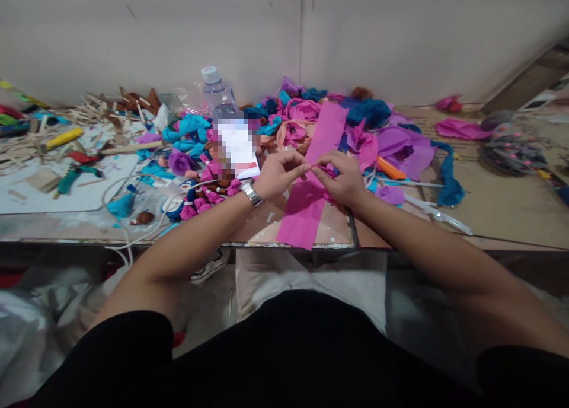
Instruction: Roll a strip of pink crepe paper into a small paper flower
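Observation:
My left hand (281, 174) and my right hand (341, 178) meet fingertip to fingertip above the table. Between them they pinch a small crumpled piece of magenta crepe paper (328, 171), partly hidden by the fingers. A long flat strip of pink crepe paper (302, 213) lies beneath both hands, its lower end reaching the table's front edge. A lit phone (242, 147) leans just left of my left hand, above the metal watch on that wrist. Close to the right hand is an orange-handled tool (391, 168), half covered by purple crepe paper (406, 148).
Crumpled blue and pink paper pieces crowd the back around a clear bottle (217, 92). A white cable (116, 185) trails over the front edge at left. Green-handled pliers (73, 178) and wooden sticks lie farther left. White scissors (444, 218) sit right, near cardboard (511, 209).

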### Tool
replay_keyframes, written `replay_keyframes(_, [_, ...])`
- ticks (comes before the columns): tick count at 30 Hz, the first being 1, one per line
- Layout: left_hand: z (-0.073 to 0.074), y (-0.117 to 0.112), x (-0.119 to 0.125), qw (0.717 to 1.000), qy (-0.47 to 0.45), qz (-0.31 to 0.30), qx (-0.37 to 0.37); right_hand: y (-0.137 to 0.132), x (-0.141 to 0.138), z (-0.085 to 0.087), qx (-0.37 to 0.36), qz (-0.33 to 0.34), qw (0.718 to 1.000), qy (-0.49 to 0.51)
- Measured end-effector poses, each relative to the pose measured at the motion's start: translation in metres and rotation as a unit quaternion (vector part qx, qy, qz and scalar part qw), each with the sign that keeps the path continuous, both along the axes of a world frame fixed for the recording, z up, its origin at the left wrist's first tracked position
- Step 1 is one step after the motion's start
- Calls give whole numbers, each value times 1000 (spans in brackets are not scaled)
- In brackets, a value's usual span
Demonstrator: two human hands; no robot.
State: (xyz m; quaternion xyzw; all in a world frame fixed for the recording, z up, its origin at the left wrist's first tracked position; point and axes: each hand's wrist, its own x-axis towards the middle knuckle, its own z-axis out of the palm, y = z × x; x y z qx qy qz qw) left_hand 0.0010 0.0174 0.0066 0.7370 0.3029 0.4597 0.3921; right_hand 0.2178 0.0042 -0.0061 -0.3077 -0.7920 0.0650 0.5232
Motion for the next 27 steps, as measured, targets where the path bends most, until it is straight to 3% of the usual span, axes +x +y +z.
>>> replay_keyframes(11, [-2,0,-1,1000,7,5,21,3,3,-1,-7,-15,1000,19])
replay_keyframes(19, [-1,0,0,1000,-17,-12,-22,2,2,0,-7,-5,999,36])
replay_keyframes(27, [-6,-7,2,998,-31,-17,53,-1,3,3,-5,-5,1000,30])
